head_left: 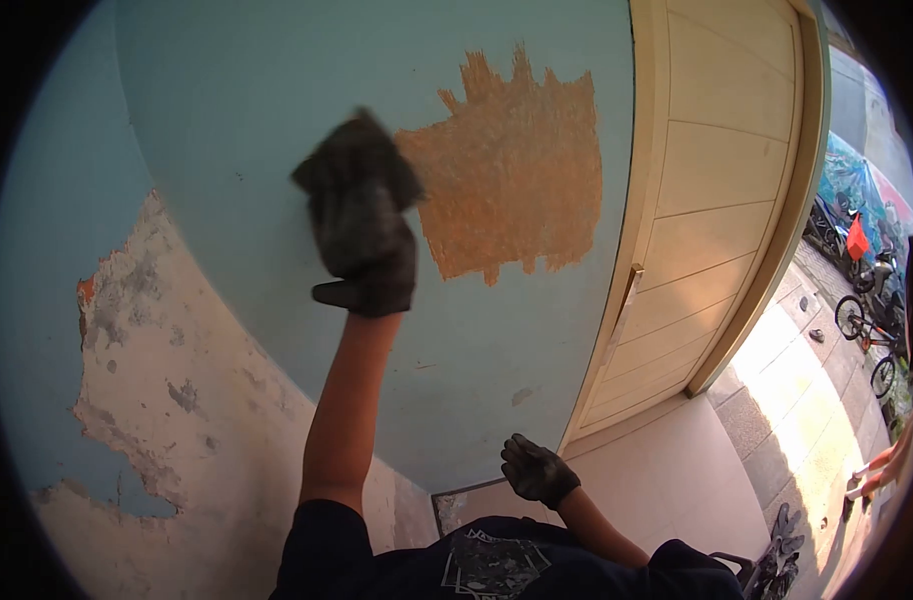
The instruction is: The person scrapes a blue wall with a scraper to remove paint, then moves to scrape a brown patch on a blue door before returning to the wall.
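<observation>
My left hand, in a black glove, is raised against the pale blue wall. It is closed on a dark, flat, square-cornered sheet that looks like sandpaper; motion blurs both. Just right of it lies a rough-edged brown-orange patch on the wall, with jagged streaks along its top. My right hand, gloved too, hangs low in front of my body near the foot of the wall. Its fingers are curled into a fist, and nothing shows in them.
A cream panelled door with a handle stands right of the wall. At left, peeled paint bares whitish plaster. Outside at right are a bicycle, a sunlit pavement and a person's legs.
</observation>
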Tool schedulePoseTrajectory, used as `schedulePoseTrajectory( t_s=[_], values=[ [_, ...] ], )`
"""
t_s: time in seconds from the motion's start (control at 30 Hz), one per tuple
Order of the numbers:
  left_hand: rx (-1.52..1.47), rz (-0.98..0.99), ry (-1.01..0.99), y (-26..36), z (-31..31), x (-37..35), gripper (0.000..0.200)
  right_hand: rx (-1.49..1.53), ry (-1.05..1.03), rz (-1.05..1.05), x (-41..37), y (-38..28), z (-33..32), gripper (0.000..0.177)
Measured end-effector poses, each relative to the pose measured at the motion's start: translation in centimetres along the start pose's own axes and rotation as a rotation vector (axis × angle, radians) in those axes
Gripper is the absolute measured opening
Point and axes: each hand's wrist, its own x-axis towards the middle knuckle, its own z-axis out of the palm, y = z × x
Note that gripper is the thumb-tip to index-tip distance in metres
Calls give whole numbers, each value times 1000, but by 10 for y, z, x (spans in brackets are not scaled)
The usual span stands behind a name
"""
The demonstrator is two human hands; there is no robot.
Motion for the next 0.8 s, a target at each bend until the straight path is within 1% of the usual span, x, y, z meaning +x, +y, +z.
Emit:
schedulePoseTrajectory(
  t_s=[0.03, 0.07, 0.1, 0.13, 0.17, 0.2, 0.23, 0.27, 0.3, 0.33, 0.4, 0.43, 0.47, 0.5, 0.53, 0.57, 0.6, 0.63, 0.7, 0.77, 0.8],
  values=[
    [-83, 163, -151, 33, 0, -8, 48, -75, -2, -23, -1, 3, -8, 3],
    [-81, 265, -364, 50, -1, -20, 46, -149, -2, -45, -2, 1, -6, 2],
    [-142, 229, -247, 43, 2, -13, 43, 217, -103, 2, -9, -8, -6, 3],
    [-201, 197, -120, 31, 7, -1, 40, 577, -208, 51, -13, -26, 8, 4],
    [-465, -80, -104, 19, 13, 11, 40, 456, 17, 19, -20, -38, 20, 2],
    [-454, -71, -86, 20, 15, 8, 41, 465, 11, 33, -17, -40, 15, 2],
    [-442, -63, -67, 23, 13, 10, 42, 474, 55, -32, -20, -36, 6, 2],
    [-165, 223, -29, 49, 8, 8, 42, 469, 105, -96, -26, -40, -5, 3],
    [-170, 281, -183, 59, 9, -10, 41, 454, 157, -157, -34, -42, -14, 4],
    [-179, 342, -327, 66, 12, -23, 41, 451, 164, -147, -41, -45, -19, 4],
    [-197, 204, 71, 25, 20, 20, 38, 571, 86, -143, -33, -61, -29, 6],
    [-976, -213, -277, 30, 25, 9, 36, 580, 79, -139, -30, -64, -33, 6],
    [-1653, -881, -253, 34, 30, -2, 35, 343, 93, -174, -31, -61, -35, 7],
    [-974, -260, -278, 50, 54, -25, 36, 88, 106, -208, -33, -67, -41, 8],
    [-605, 23, -320, 49, 63, -33, 37, 60, 97, -233, -32, -70, -50, 9],
    [-246, 293, -263, 50, 70, -41, 37, 32, 88, -258, -31, -72, -60, 9],
    [-470, 148, -249, 29, 79, -33, 41, 4, 80, -283, -30, -75, -69, 10],
    [-692, 18, -230, 11, 83, -13, 46, 67, 51, -267, -25, -82, -73, 10],
    [-914, -92, -234, 12, 94, -2, 51, 159, 18, -257, -11, -83, -78, 10],
    [-525, 186, -315, 78, 82, -3, 46, 358, -6, -262, -6, -88, -104, 9],
    [-422, 245, -341, 85, 74, 0, 45, -29, 52, -253, -12, -101, -86, 7]
  ],
)
